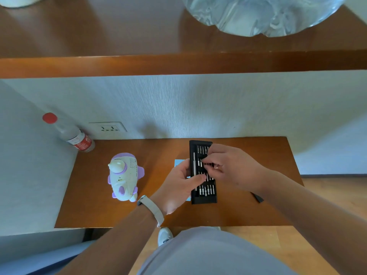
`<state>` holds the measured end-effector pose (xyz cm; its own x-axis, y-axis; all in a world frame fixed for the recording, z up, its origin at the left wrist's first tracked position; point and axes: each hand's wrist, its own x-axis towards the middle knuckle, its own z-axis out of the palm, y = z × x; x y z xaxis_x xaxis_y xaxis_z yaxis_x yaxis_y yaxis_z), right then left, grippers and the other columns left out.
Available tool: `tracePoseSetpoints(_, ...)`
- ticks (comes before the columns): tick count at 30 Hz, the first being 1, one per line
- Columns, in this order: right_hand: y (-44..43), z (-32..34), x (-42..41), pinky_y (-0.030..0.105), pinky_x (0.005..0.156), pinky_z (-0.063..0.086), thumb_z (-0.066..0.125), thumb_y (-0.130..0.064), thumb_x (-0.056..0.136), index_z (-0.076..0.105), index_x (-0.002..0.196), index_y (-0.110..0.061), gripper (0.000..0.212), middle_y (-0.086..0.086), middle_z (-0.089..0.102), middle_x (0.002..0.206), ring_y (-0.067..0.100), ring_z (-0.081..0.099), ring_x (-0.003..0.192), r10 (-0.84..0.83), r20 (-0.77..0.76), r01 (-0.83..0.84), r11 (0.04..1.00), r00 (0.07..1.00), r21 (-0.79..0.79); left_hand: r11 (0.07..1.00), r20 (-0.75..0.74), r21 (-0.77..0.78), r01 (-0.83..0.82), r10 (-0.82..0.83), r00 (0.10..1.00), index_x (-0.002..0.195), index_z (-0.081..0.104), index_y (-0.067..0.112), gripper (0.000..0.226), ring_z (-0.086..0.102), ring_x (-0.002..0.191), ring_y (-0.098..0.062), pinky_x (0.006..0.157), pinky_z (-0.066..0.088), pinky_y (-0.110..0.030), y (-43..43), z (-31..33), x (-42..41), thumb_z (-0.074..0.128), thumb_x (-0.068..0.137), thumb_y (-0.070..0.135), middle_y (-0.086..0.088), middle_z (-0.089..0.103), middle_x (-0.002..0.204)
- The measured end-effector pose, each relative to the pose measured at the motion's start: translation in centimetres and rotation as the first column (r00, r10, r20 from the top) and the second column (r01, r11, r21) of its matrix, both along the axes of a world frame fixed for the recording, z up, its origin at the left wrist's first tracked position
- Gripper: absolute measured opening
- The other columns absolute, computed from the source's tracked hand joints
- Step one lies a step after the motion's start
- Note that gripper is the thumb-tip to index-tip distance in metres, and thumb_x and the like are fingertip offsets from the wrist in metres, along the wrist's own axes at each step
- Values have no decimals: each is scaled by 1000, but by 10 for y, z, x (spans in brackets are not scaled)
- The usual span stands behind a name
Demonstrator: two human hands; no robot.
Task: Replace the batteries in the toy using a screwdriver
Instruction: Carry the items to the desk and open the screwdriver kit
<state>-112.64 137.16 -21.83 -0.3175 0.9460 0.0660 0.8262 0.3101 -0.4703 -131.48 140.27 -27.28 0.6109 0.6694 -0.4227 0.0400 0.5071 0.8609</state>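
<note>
A white and purple toy [124,176] lies on the left part of the wooden table [155,215]. To its right lies a black screwdriver bit tray [202,197] holding several silver bits and a silver driver handle [194,165] along its left side. My left hand [178,185] grips the tray's left edge, thumb resting on its middle. My right hand [230,165] reaches over the tray from the right, fingertips pinched at a bit in the middle rows. A blue sheet [178,162] pokes out from under the tray.
A plastic bottle with a red cap [69,132] leans in the back left corner beside a wall socket [108,128]. A wooden shelf [178,64] overhangs above, with a clear plastic bag [258,14] on it. A small black item [258,197] lies under my right forearm.
</note>
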Motion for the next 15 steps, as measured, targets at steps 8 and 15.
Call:
tracePoseSetpoints(8, -5, -9, 16, 25, 59, 53, 70, -12, 87, 77, 93, -7, 11, 3, 67, 87, 16, 64, 70, 30, 46, -34, 996, 998, 78, 996, -41, -11, 88, -88, 995, 121, 62, 20, 31, 73, 105, -23, 80, 61, -38, -1, 1, 13, 68, 91, 20, -5, 75, 110)
tracePoseSetpoints(15, -10, -20, 14, 31, 52, 55, 61, -12, 89, 75, 88, -3, 16, 9, 67, 85, 20, 63, 65, -13, -6, 14, 973, 1000, 229, 994, -16, -16, 105, -105, 994, 120, 63, 20, 33, 73, 105, -23, 79, 61, -37, 3, 5, 14, 69, 89, 24, -4, 76, 109)
